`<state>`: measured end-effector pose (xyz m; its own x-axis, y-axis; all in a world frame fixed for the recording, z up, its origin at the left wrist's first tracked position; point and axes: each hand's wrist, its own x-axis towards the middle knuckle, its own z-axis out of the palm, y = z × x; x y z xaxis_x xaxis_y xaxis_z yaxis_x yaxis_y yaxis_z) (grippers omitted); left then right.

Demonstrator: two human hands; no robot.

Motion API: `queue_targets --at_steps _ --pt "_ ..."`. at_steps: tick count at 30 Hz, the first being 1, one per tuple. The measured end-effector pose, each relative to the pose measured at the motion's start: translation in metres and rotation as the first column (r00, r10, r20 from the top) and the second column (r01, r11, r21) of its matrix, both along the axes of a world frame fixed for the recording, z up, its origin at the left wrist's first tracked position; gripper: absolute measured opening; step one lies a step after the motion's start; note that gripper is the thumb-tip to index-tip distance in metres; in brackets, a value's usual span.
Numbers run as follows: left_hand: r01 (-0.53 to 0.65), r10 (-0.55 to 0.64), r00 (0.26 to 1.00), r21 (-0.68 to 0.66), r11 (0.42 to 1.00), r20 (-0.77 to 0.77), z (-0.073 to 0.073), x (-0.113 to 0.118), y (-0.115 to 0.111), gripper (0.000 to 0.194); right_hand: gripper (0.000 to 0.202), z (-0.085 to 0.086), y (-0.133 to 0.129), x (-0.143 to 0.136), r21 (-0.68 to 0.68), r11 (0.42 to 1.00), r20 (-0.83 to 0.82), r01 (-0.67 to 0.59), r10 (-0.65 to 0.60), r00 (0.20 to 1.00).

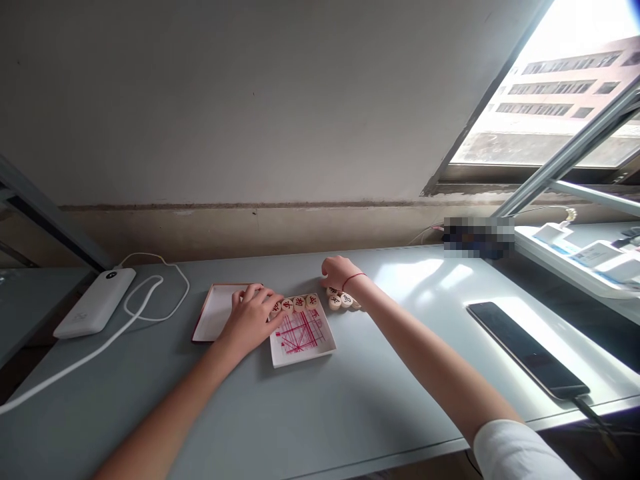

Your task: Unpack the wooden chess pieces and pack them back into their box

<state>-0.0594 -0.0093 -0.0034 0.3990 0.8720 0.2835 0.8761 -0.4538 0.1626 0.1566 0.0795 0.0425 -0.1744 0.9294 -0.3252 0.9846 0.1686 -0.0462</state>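
A shallow white box tray (304, 357) with red board lines printed inside lies on the desk. Several round wooden Chinese chess pieces (299, 303) stand in a row along its far side. At the row's left end, the thumb and index finger of my left hand (254, 315) close around a piece, partly covering it; the other fingers are bent. Just right of the tray is a small group of loose chess pieces (346, 299). My right hand (339, 272), with a red string at the wrist, is curled beside and above them; its fingertips are hidden.
A box lid (213, 317) lies left of the tray, partly under my left hand. Farther left are a white power bank (95, 303) and its cable (107, 343). To the right lies a phone (527, 350), plugged in. Metal frame posts (565, 143) flank the desk (380, 407).
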Motion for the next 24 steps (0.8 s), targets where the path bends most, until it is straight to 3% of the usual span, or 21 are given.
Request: queue_targets --at_steps 10,13,17,24 --pt "0.043 -0.048 0.998 0.117 0.992 0.044 0.001 0.000 0.001 0.025 0.044 0.001 0.005 0.016 0.068 0.996 -0.129 -0.055 0.064 0.990" --pt "0.080 -0.093 0.992 0.149 0.986 0.087 0.002 0.002 0.001 0.026 0.038 -0.001 0.005 0.024 0.063 0.993 -0.180 -0.096 0.106 0.978" --pt "0.099 -0.113 0.989 0.132 0.986 0.096 0.001 0.004 0.002 0.024 0.025 -0.005 0.005 0.028 0.022 0.989 -0.203 -0.149 0.150 0.968" --pt "0.091 -0.099 0.991 0.086 0.992 0.086 -0.002 0.004 0.002 0.021 0.038 -0.006 0.003 0.026 -0.036 0.973 -0.183 -0.228 0.218 0.959"
